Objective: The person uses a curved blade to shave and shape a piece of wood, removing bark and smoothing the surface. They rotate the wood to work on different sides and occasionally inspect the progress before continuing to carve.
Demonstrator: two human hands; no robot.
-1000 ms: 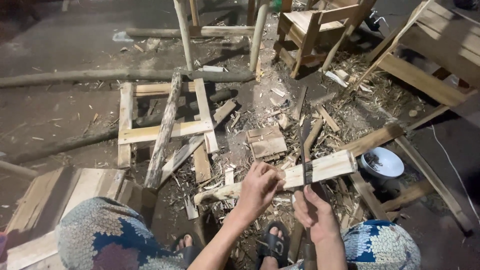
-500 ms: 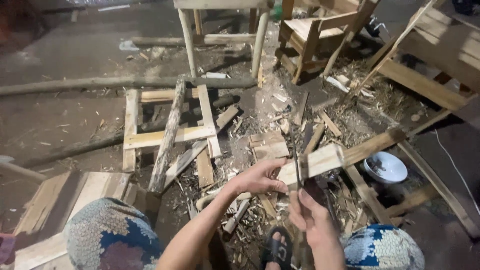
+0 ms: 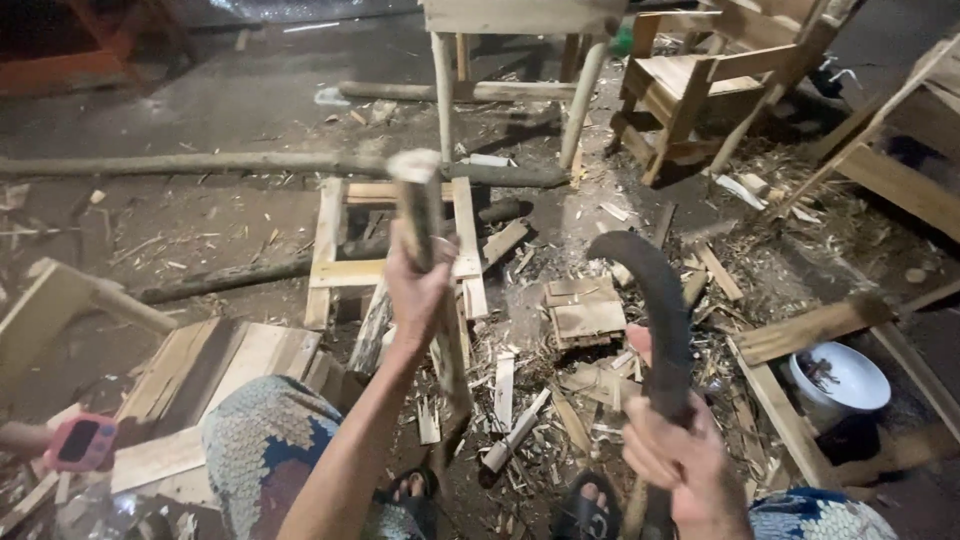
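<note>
My left hand point(image 3: 418, 290) grips a round wooden pole point(image 3: 425, 215) and holds it upright, its cut top end raised toward the camera and its lower end near the floor by my foot. My right hand point(image 3: 678, 462) is closed around the handle of a dark curved blade point(image 3: 650, 300), a sickle-like knife, which arcs up and to the left in front of me. Blade and pole are apart. My patterned trouser knees point(image 3: 265, 450) and sandalled feet point(image 3: 590, 505) show at the bottom.
Wood chips and offcuts litter the floor point(image 3: 540, 400). A flat wooden frame point(image 3: 335, 265) lies ahead, long poles point(image 3: 200, 162) beyond it, a stool point(image 3: 520, 20) and chairs point(image 3: 690, 90) at the back. A white bowl point(image 3: 840, 378) sits right. Boards point(image 3: 200, 370) and a pink device point(image 3: 80, 442) lie left.
Both hands let go of the flat wooden slat. My left hand now raises a round pole upright, and my right hand has lifted the curved blade.
</note>
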